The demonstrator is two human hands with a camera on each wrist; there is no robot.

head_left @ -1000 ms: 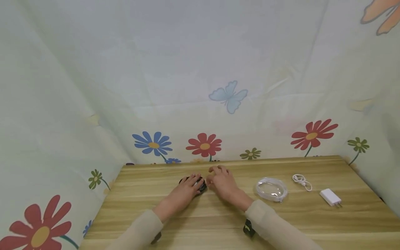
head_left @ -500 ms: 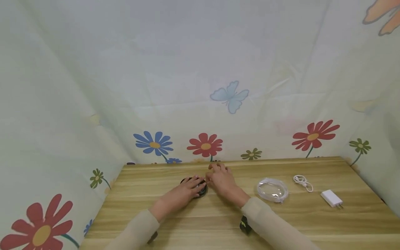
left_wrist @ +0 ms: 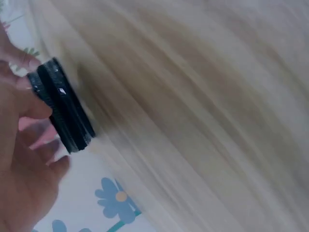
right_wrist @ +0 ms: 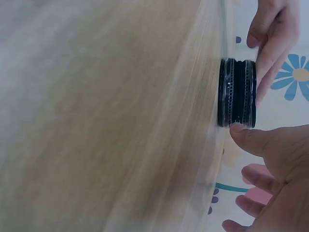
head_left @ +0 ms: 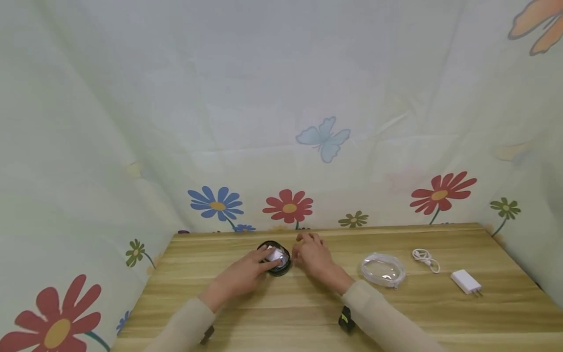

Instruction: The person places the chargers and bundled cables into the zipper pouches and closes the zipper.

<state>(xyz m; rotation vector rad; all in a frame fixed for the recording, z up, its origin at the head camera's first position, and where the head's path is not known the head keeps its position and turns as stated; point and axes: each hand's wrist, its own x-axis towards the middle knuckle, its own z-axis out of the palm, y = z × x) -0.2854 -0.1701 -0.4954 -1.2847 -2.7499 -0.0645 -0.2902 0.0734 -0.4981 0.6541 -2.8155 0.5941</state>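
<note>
A small round zip case (head_left: pixel 284 268) with black edging and a clear top lies near the table's back edge. Something white inside shows through the top. My left hand (head_left: pixel 243 275) rests on it with its fingers laid loosely over the top. At the case's right edge, my right hand (head_left: pixel 314 256) pinches the zipper pull, though the pull itself is hidden. In the right wrist view, the thumb (right_wrist: pixel 246 137) meets the zipper end and other fingers curl away. The left wrist view shows the case's black zipped side (left_wrist: pixel 63 104) beside the left fingers.
To the right on the wooden table (head_left: pixel 308 318) lie a clear round case (head_left: pixel 383 283) with a whitish rim, a coiled white cable (head_left: pixel 424 259) and a white plug adapter (head_left: pixel 466 281). A flower-printed cloth (head_left: pixel 246 146) hangs behind the table's back edge.
My left hand has drawn back and to the left, uncovering more of the small case's top. The case has shifted slightly; my right hand has stayed at its right edge.
</note>
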